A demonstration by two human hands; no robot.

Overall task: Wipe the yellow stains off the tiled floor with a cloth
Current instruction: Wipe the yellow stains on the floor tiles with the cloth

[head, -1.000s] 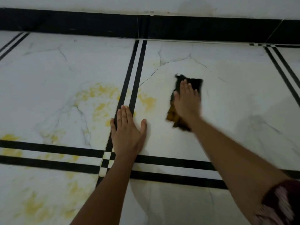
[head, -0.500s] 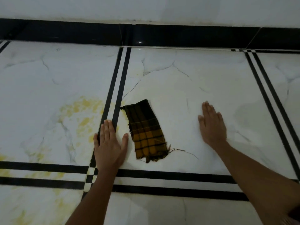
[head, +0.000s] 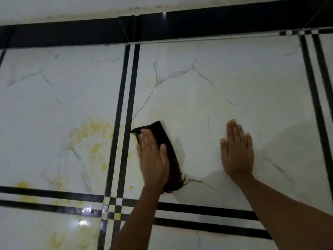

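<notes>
- No text, label, brand, number or sign can be read anywhere in the head view

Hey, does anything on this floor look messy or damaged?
Yellow stains blotch the white marble-patterned floor tile left of the double black stripe. The dark cloth under the left hand trails loose frayed threads.
</notes>
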